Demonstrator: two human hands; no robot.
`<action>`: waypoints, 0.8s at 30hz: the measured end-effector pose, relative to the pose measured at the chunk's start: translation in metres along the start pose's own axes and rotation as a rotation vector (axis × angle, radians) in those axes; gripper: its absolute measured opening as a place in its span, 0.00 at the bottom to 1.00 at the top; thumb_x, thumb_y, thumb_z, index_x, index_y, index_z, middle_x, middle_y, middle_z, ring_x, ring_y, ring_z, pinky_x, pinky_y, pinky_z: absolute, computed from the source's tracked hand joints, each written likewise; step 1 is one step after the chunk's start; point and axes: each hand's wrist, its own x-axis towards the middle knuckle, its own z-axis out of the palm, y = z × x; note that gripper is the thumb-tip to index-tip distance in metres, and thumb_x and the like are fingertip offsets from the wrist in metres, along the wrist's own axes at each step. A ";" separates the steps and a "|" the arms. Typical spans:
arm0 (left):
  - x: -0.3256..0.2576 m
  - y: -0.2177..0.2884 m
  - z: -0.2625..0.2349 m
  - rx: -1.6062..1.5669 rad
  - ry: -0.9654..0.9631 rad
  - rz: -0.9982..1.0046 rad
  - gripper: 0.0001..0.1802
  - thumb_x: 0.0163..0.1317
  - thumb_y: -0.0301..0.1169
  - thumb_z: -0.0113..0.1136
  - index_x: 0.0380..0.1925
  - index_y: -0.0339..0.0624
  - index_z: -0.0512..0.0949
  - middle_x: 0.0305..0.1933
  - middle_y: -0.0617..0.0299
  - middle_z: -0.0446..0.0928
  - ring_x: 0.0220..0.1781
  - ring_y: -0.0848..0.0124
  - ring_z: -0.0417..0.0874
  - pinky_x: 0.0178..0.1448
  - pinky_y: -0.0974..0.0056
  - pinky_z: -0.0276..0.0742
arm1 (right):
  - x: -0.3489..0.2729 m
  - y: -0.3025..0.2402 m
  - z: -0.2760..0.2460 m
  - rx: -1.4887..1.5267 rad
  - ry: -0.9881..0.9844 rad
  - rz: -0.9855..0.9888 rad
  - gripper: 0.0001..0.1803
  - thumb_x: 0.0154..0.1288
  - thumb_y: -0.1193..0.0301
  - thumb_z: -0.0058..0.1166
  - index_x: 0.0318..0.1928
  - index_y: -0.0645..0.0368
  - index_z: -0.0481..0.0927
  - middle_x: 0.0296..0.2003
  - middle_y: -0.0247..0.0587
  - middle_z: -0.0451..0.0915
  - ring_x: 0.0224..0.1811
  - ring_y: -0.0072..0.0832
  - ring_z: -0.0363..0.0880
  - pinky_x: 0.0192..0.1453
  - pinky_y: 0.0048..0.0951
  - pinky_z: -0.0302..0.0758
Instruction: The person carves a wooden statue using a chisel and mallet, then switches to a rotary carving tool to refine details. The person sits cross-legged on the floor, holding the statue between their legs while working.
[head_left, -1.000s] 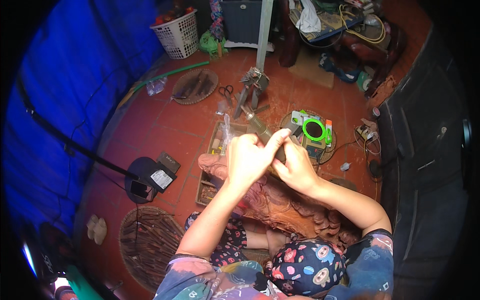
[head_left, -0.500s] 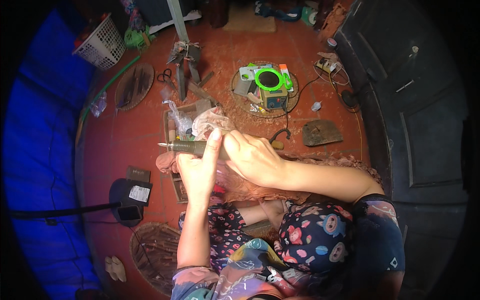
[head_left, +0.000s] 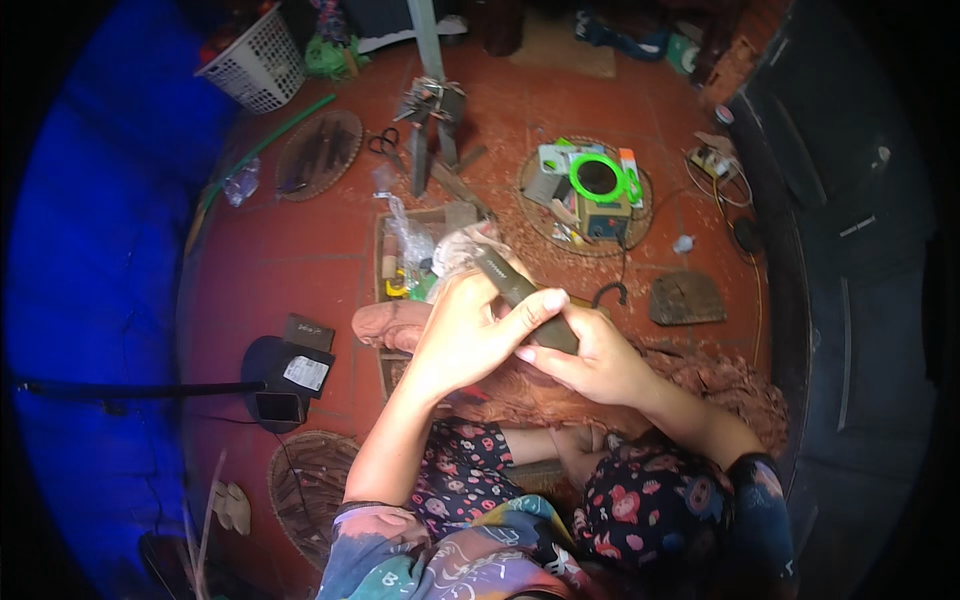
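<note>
A dark olive rotary tool handpiece (head_left: 525, 300) is held in both hands above a reddish-brown carved wooden piece (head_left: 395, 324). My left hand (head_left: 465, 335) is closed round its front part, thumb laid across the body. Round the rear end, my right hand (head_left: 600, 360) is closed with its thumb along the underside. The handpiece slants, its front end pointing away and to the left; its bit is too blurred to make out. The carving lies crosswise in front of my lap, partly hidden by my hands and forearms.
Beyond the carving stands a wooden tray (head_left: 385, 240) with plastic bags and small tools. Further right, a round woven tray holds a control box (head_left: 605, 220) and a green-rimmed round mirror (head_left: 600, 177). A wooden board (head_left: 687, 298) lies right. At left is a phone (head_left: 280, 410).
The handpiece has turned from pointing left to pointing away and left. My right hand has shifted to its rear end, and both hands are closer together. The whole view has shifted.
</note>
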 end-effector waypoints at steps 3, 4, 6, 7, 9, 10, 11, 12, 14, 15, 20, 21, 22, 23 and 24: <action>0.010 -0.012 -0.007 -0.470 0.154 0.004 0.20 0.61 0.41 0.59 0.47 0.37 0.75 0.39 0.62 0.78 0.38 0.77 0.75 0.41 0.71 0.72 | -0.002 0.003 -0.007 0.028 -0.027 0.163 0.17 0.59 0.69 0.59 0.46 0.65 0.74 0.30 0.36 0.77 0.33 0.20 0.73 0.40 0.26 0.72; 0.014 -0.015 -0.013 -0.691 0.191 -0.008 0.18 0.62 0.39 0.59 0.47 0.38 0.76 0.38 0.64 0.78 0.32 0.78 0.75 0.36 0.73 0.72 | -0.002 0.003 -0.010 0.034 -0.045 0.214 0.16 0.59 0.69 0.59 0.45 0.65 0.74 0.29 0.35 0.76 0.32 0.19 0.72 0.39 0.25 0.71; 0.016 -0.017 -0.028 -0.714 0.124 0.007 0.13 0.64 0.33 0.57 0.45 0.37 0.77 0.36 0.63 0.78 0.34 0.80 0.76 0.37 0.74 0.74 | -0.001 0.000 -0.013 0.052 -0.063 0.259 0.16 0.59 0.69 0.59 0.44 0.64 0.74 0.28 0.33 0.74 0.31 0.17 0.70 0.38 0.24 0.70; 0.016 -0.018 -0.033 -0.615 0.125 0.004 0.13 0.63 0.34 0.57 0.42 0.36 0.78 0.35 0.62 0.78 0.32 0.79 0.76 0.37 0.73 0.73 | -0.001 -0.003 -0.014 0.063 -0.063 0.252 0.15 0.59 0.69 0.59 0.43 0.64 0.74 0.27 0.32 0.73 0.31 0.17 0.69 0.37 0.23 0.70; 0.018 -0.018 -0.037 -0.479 0.134 -0.014 0.12 0.62 0.34 0.58 0.38 0.35 0.79 0.32 0.61 0.78 0.30 0.77 0.76 0.37 0.72 0.71 | -0.002 -0.005 -0.015 0.079 -0.060 0.254 0.15 0.59 0.69 0.59 0.43 0.64 0.74 0.27 0.31 0.73 0.30 0.16 0.68 0.36 0.23 0.69; 0.020 -0.017 -0.039 -0.443 0.143 -0.030 0.11 0.61 0.33 0.58 0.36 0.36 0.79 0.30 0.62 0.78 0.29 0.77 0.76 0.36 0.72 0.71 | -0.003 -0.004 -0.016 0.084 -0.057 0.262 0.15 0.59 0.70 0.59 0.42 0.64 0.74 0.27 0.30 0.73 0.30 0.16 0.68 0.36 0.23 0.69; 0.025 -0.018 -0.041 -0.407 0.150 -0.045 0.10 0.61 0.32 0.58 0.34 0.36 0.79 0.29 0.62 0.78 0.28 0.77 0.76 0.36 0.72 0.71 | -0.005 -0.002 -0.018 0.089 -0.052 0.271 0.14 0.59 0.70 0.59 0.42 0.64 0.74 0.27 0.30 0.73 0.30 0.15 0.68 0.35 0.23 0.69; 0.031 -0.028 -0.044 -0.453 0.201 0.004 0.08 0.60 0.30 0.58 0.33 0.35 0.78 0.27 0.62 0.77 0.26 0.76 0.76 0.34 0.72 0.72 | -0.005 0.001 -0.019 0.111 -0.045 0.294 0.14 0.59 0.70 0.60 0.42 0.64 0.74 0.27 0.30 0.73 0.30 0.15 0.68 0.35 0.22 0.69; 0.049 -0.044 -0.058 -0.548 0.363 0.097 0.08 0.62 0.30 0.56 0.32 0.34 0.75 0.25 0.62 0.77 0.24 0.75 0.76 0.31 0.72 0.73 | -0.007 0.001 -0.022 0.155 -0.024 0.327 0.14 0.59 0.70 0.60 0.42 0.64 0.74 0.27 0.29 0.73 0.31 0.14 0.67 0.35 0.22 0.68; 0.063 -0.053 -0.065 -0.502 0.471 0.077 0.06 0.61 0.27 0.55 0.31 0.35 0.76 0.27 0.61 0.78 0.26 0.76 0.78 0.32 0.71 0.74 | -0.009 0.005 -0.025 0.159 -0.017 0.342 0.14 0.59 0.70 0.60 0.42 0.64 0.74 0.27 0.29 0.73 0.31 0.14 0.67 0.36 0.22 0.68; 0.135 -0.127 -0.118 0.119 0.894 0.159 0.06 0.58 0.26 0.59 0.30 0.33 0.78 0.29 0.57 0.82 0.32 0.73 0.84 0.37 0.68 0.80 | -0.009 0.008 -0.026 0.199 -0.031 0.356 0.13 0.60 0.71 0.60 0.41 0.64 0.74 0.27 0.28 0.73 0.31 0.13 0.66 0.36 0.21 0.67; 0.150 -0.135 -0.118 0.238 0.930 0.129 0.07 0.56 0.28 0.61 0.30 0.33 0.79 0.29 0.54 0.83 0.32 0.71 0.86 0.38 0.67 0.79 | -0.010 0.010 -0.027 0.208 -0.031 0.344 0.13 0.60 0.71 0.60 0.41 0.64 0.74 0.27 0.28 0.73 0.31 0.13 0.67 0.36 0.21 0.67; 0.161 -0.141 -0.120 0.327 0.924 0.122 0.07 0.55 0.28 0.61 0.31 0.35 0.79 0.30 0.53 0.83 0.32 0.69 0.86 0.38 0.66 0.79 | -0.010 0.013 -0.028 0.219 -0.035 0.328 0.13 0.60 0.70 0.60 0.41 0.64 0.74 0.27 0.29 0.73 0.32 0.13 0.67 0.36 0.21 0.68; 0.170 -0.147 -0.123 0.417 0.918 0.117 0.07 0.55 0.29 0.61 0.31 0.36 0.79 0.30 0.53 0.83 0.32 0.67 0.86 0.38 0.65 0.79 | -0.010 0.015 -0.028 0.231 -0.039 0.312 0.13 0.60 0.70 0.59 0.41 0.64 0.74 0.27 0.29 0.73 0.32 0.13 0.67 0.37 0.22 0.68; 0.178 -0.156 -0.125 0.505 0.910 0.108 0.07 0.55 0.29 0.61 0.32 0.37 0.79 0.31 0.52 0.83 0.32 0.65 0.86 0.38 0.64 0.79 | -0.009 0.014 -0.029 0.221 -0.046 0.321 0.13 0.60 0.70 0.60 0.42 0.64 0.74 0.28 0.30 0.73 0.32 0.14 0.67 0.38 0.22 0.68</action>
